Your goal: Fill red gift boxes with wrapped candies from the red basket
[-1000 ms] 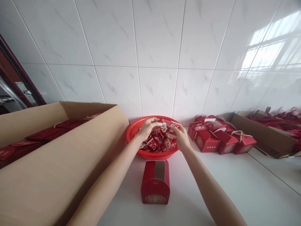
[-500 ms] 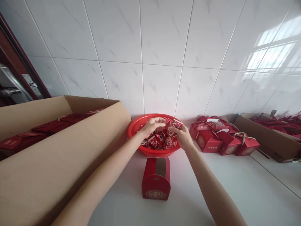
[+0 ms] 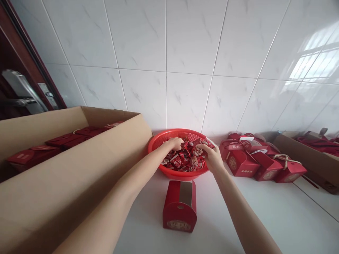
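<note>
A red plastic basket (image 3: 182,173) against the tiled wall holds many red wrapped packets (image 3: 184,157). Inside its left part is my left hand (image 3: 176,143), fingers closed and pointing down among the packets; what they hold, if anything, is hidden. My right hand (image 3: 212,155) pinches a red packet with pale print (image 3: 199,147) over the basket's right side. In front of the basket stands a red carton (image 3: 180,215) with a rounded front, an oval emblem and a gap in its top.
At the left a large cardboard box (image 3: 106,155) holds red cartons (image 3: 34,157). Several red gift boxes (image 3: 242,164), one with a rope handle, stand right of the basket. Farther right is another cardboard box (image 3: 312,162) with red items. A door handle (image 3: 23,100) shows upper left.
My left hand has gone down into the basket and its fingers have closed. My right hand still holds its packet, now slightly lower. The whole view has shifted a little.
</note>
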A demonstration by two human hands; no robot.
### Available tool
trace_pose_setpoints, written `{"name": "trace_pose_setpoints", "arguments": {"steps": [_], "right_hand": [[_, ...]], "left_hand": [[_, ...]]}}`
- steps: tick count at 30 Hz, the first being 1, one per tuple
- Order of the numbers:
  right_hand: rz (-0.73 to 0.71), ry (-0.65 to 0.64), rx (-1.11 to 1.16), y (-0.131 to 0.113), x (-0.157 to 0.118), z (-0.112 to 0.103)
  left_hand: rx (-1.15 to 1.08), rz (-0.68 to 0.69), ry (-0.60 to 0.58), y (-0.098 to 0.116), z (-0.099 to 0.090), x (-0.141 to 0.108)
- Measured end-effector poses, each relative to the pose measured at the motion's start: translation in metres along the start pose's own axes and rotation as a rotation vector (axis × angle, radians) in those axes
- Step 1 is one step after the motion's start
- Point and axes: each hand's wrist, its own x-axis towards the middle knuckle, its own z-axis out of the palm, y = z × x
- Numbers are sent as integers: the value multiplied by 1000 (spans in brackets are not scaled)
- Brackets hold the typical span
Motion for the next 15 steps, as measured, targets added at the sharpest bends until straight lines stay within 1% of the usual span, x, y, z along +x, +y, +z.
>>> {"name": "trace_pose_setpoints", "arguments": {"steps": [4,8,12,15], "right_hand": [[-16,-14,-2,0,0,0],[-19,-29,-12,1,0,-1],[-19,-43,-18,0,-1,-1],[-26,-59,-14,-1,-1,0]], "left_hand": [[130,-29,-110,2,1,4],[163,-31,-221,1,-3,-2],[124,-8,-248,-1,-5,-7],[63,30,-280,4,-9,-11]]}}
